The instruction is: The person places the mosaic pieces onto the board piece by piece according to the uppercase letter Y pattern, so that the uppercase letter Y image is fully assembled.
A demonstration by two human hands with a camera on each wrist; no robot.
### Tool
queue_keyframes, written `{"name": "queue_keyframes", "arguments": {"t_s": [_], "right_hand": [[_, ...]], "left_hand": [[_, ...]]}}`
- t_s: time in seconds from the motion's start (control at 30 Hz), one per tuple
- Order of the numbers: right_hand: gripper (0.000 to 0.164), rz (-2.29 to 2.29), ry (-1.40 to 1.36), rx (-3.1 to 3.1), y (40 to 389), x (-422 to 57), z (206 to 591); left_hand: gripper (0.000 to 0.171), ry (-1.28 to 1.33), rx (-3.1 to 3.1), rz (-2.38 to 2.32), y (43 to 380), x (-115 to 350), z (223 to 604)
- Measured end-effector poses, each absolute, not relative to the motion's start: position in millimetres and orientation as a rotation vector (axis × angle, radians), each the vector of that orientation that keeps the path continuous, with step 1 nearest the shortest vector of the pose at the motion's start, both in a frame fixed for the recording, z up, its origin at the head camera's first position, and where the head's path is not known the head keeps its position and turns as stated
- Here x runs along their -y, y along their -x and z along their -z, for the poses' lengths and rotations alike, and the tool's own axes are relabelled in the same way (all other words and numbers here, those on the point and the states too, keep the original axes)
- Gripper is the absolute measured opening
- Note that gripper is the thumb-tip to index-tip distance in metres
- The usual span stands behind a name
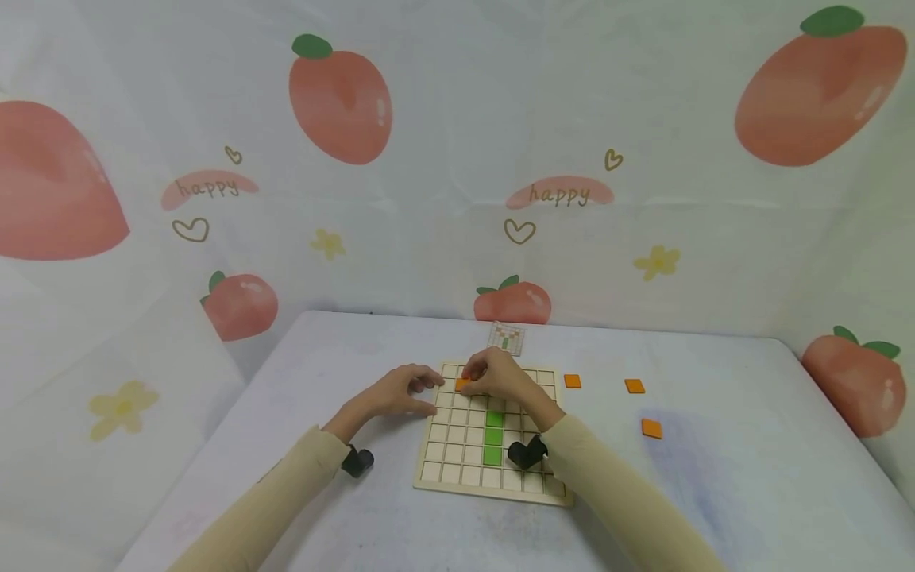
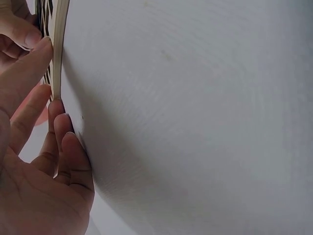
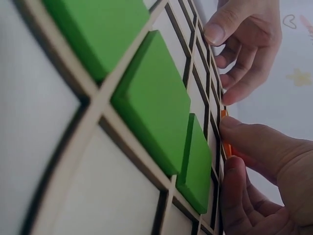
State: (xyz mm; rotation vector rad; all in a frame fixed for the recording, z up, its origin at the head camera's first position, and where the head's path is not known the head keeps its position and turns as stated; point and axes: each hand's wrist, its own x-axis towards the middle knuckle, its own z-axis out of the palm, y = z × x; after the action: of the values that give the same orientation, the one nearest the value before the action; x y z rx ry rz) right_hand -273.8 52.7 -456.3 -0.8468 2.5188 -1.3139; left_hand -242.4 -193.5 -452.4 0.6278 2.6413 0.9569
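Observation:
A wooden grid board point(image 1: 493, 496) lies on the table. My right hand point(image 1: 504, 375) reaches over it and pinches an orange square tile point(image 1: 462, 384) between thumb and fingers, at a cell near the board's far left corner. In the right wrist view only a sliver of the orange tile point(image 3: 225, 131) shows beside the thumb. My left hand point(image 1: 395, 389) touches the board's left edge, with thumb and fingertips apart along it. The left wrist view shows these fingertips point(image 2: 75, 152) against the board's side point(image 2: 58, 49). Green square tiles point(image 1: 493, 437) sit in one column of cells.
To the right of the board lie three loose orange tiles, one near the board point(image 1: 573, 381), one farther right point(image 1: 635, 386) and one closer to me point(image 1: 652, 429). Behind the board is a small pattern card point(image 1: 506, 338). A printed cloth point(image 1: 429, 199) hangs behind the table.

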Motion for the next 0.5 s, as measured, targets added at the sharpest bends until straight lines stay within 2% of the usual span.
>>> {"name": "queue_keyframes", "arguments": {"t_s": [0.5], "right_hand": [[0.016, 1.334, 0.913, -2.466, 274.8, -61.8, 453.0]], "left_hand": [[0.046, -0.639, -2.640, -0.956, 243.2, 193.7, 453.6]]}}
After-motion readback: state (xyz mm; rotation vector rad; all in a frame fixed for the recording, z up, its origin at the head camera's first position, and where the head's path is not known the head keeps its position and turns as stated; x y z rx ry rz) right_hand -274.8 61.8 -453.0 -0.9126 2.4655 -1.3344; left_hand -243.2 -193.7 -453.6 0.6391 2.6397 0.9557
